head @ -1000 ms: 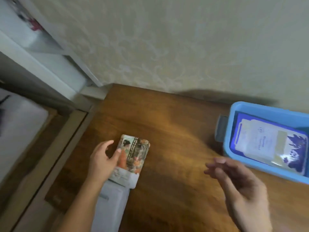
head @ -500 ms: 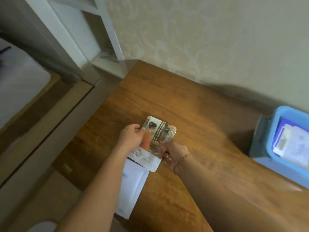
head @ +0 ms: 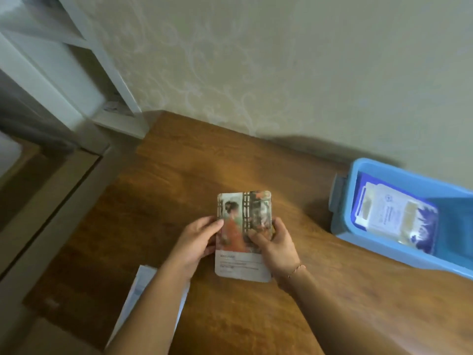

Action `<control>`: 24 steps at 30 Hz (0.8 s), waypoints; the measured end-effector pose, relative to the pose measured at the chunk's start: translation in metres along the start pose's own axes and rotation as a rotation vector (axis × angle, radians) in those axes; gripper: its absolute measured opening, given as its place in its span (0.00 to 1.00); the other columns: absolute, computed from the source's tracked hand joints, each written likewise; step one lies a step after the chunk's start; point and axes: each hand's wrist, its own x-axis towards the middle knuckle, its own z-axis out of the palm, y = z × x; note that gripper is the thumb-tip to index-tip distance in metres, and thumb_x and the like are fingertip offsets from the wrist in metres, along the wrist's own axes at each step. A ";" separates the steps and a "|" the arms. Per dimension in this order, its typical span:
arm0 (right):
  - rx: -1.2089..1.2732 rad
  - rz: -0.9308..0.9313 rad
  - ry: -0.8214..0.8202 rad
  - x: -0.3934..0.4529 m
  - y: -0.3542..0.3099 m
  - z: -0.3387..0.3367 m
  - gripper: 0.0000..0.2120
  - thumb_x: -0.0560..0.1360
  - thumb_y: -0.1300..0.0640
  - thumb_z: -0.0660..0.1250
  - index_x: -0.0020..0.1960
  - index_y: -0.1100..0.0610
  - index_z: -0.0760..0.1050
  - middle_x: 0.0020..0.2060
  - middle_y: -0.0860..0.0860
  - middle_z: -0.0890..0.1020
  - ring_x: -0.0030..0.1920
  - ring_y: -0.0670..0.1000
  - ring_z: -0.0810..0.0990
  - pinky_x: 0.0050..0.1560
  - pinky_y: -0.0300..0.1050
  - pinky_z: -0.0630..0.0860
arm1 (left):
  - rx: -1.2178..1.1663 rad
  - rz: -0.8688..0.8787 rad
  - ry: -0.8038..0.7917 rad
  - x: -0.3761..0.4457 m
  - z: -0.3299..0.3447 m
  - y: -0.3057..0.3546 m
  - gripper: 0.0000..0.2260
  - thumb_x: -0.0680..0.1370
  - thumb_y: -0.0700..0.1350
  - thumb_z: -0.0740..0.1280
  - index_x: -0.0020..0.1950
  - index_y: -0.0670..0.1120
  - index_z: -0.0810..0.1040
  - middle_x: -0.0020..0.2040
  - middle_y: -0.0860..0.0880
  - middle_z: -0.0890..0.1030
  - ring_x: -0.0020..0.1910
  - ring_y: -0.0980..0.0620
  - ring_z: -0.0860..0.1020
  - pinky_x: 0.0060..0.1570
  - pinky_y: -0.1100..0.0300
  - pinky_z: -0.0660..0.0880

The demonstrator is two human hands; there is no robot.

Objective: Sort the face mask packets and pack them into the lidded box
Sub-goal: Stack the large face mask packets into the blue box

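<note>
A picture-printed face mask packet (head: 243,234), with a figure in an orange robe and a white text panel at its near end, sits over the middle of the wooden table (head: 179,180). My left hand (head: 197,239) grips its left edge and my right hand (head: 275,245) grips its right edge. A white packet (head: 143,288) lies at the table's near left edge, mostly hidden under my left forearm. At the right stands the open blue box (head: 384,172) with a white and dark-blue packet (head: 389,216) lying inside it.
A patterned beige wall runs along the table's far edge. White shelving (head: 84,80) stands at the far left, beside the table's corner. The floor drops away on the left. The box has a grey latch (head: 337,193) on its left end.
My right hand came across from near the box and took the picture packet's right edge. Both hands shifted that packet rightward, off the white packet, and squared it up.
</note>
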 end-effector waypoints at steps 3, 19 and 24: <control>0.200 0.028 -0.116 -0.023 0.002 -0.037 0.18 0.73 0.62 0.71 0.61 0.58 0.71 0.50 0.54 0.85 0.49 0.56 0.85 0.50 0.53 0.81 | -0.173 -0.073 -0.152 -0.029 0.026 0.004 0.16 0.73 0.50 0.70 0.60 0.48 0.81 0.56 0.41 0.84 0.56 0.41 0.81 0.57 0.46 0.76; 0.792 -0.310 0.435 -0.165 0.002 -0.158 0.39 0.49 0.51 0.83 0.60 0.51 0.79 0.53 0.63 0.83 0.56 0.66 0.81 0.61 0.68 0.72 | -0.589 -0.145 -0.264 -0.128 0.253 -0.006 0.26 0.75 0.60 0.65 0.54 0.37 0.83 0.50 0.34 0.83 0.42 0.37 0.84 0.43 0.48 0.79; 0.760 -0.413 0.343 -0.137 -0.024 -0.226 0.34 0.60 0.51 0.80 0.64 0.51 0.74 0.56 0.58 0.82 0.55 0.61 0.81 0.53 0.64 0.79 | -0.575 0.195 -0.241 -0.106 0.273 0.014 0.21 0.76 0.44 0.68 0.69 0.44 0.73 0.62 0.38 0.80 0.61 0.39 0.79 0.61 0.42 0.74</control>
